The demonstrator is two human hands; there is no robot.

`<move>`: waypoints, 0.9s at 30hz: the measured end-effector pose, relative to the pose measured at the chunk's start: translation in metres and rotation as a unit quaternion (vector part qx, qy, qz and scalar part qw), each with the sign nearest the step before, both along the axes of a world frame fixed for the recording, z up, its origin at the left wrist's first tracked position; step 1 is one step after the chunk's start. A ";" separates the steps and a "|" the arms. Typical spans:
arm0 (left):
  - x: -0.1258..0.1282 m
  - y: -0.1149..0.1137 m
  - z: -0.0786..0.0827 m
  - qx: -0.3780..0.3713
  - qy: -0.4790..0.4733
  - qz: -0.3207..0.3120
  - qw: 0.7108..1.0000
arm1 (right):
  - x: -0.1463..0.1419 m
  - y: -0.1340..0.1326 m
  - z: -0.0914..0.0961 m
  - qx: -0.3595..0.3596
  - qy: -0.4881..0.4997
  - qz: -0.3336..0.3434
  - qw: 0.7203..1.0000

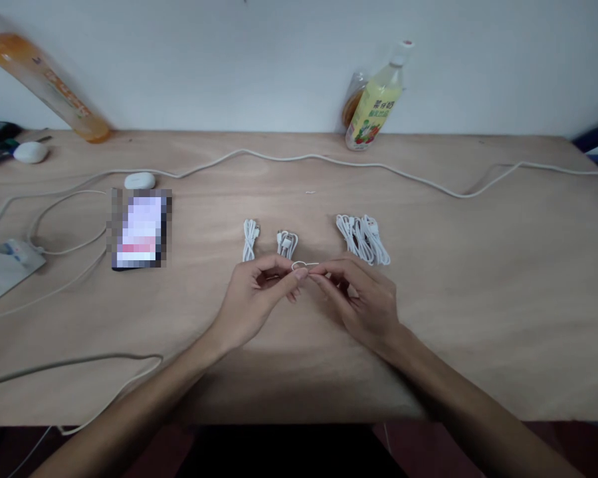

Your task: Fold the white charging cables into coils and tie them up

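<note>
My left hand (252,295) and my right hand (361,295) meet in front of me, just above the table. Between their fingertips is a thin white twist tie (299,265), curled into a small loop. Thumb and forefinger pinch it on each side. Just beyond my left hand lie a bundled white cable (250,238) and a second bundled USB cable (288,243), whose near ends my hand partly hides. Past my right hand lies a group of coiled white cables (363,238), side by side.
A phone (142,229) and a white earbud case (139,180) are at left, among loose cords. A long white cord (299,158) crosses the back of the table (503,299). An orange drink bottle (54,89) and a yellow bottle (376,103) stand by the wall.
</note>
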State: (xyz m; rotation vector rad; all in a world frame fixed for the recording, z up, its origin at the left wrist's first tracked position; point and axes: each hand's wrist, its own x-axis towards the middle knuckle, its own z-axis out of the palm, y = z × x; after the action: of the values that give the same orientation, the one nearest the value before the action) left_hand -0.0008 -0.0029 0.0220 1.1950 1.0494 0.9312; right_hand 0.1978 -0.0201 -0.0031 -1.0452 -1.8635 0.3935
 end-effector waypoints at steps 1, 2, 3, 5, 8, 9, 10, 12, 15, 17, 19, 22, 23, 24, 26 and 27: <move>0.000 0.000 0.001 0.003 0.001 -0.004 1.000 | 0.000 0.000 0.000 -0.002 0.004 -0.003 1.000; 0.000 0.000 0.001 0.008 0.002 -0.007 1.000 | -0.001 0.000 0.000 -0.007 0.011 -0.006 1.000; 0.000 0.000 0.001 0.013 0.005 -0.008 1.000 | -0.001 0.000 0.001 -0.016 0.019 -0.009 1.000; 0.000 -0.001 0.002 0.020 0.010 -0.009 1.000 | -0.003 0.000 0.001 -0.038 0.038 -0.010 0.999; 0.000 -0.002 0.002 0.023 0.012 -0.010 1.000 | -0.004 0.000 0.004 -0.073 0.071 -0.002 0.995; 0.000 -0.002 0.002 0.026 0.010 -0.009 1.000 | -0.004 0.001 0.005 -0.089 0.086 0.002 0.992; 0.000 -0.002 0.002 0.028 0.008 -0.009 1.000 | -0.005 0.001 0.005 -0.109 0.102 0.005 0.989; 0.001 -0.003 0.001 0.029 0.008 -0.006 1.000 | -0.006 0.002 0.006 -0.156 0.138 0.010 0.978; 0.001 -0.003 0.000 0.036 0.013 0.002 0.999 | -0.007 0.002 0.007 -0.217 0.190 0.011 0.957; 0.001 -0.003 -0.001 0.044 0.013 0.003 0.999 | -0.008 0.002 0.007 -0.244 0.220 0.006 0.945; 0.001 -0.004 -0.001 0.049 0.016 0.003 0.999 | -0.009 0.003 0.008 -0.271 0.241 0.002 0.932; 0.000 -0.004 0.000 0.051 0.025 0.004 0.998 | -0.009 0.004 0.010 -0.326 0.258 0.011 0.909; -0.001 -0.004 0.000 0.051 0.026 0.004 0.998 | -0.009 0.004 0.010 -0.343 0.264 0.015 0.901; -0.001 -0.004 0.001 0.051 0.026 0.003 0.998 | -0.009 0.004 0.011 -0.360 0.270 0.019 0.893; 0.000 -0.004 0.001 0.049 0.025 0.002 0.998 | -0.009 0.005 0.011 -0.389 0.282 0.025 0.877; 0.000 -0.004 0.000 0.048 0.024 0.001 0.999 | -0.009 0.005 0.011 -0.401 0.288 0.028 0.869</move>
State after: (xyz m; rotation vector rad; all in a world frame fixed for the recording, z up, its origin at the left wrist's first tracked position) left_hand -0.0011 -0.0066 0.0224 1.3005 1.0539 0.9679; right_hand 0.1886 -0.0154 0.0084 -1.2108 -1.1704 1.4333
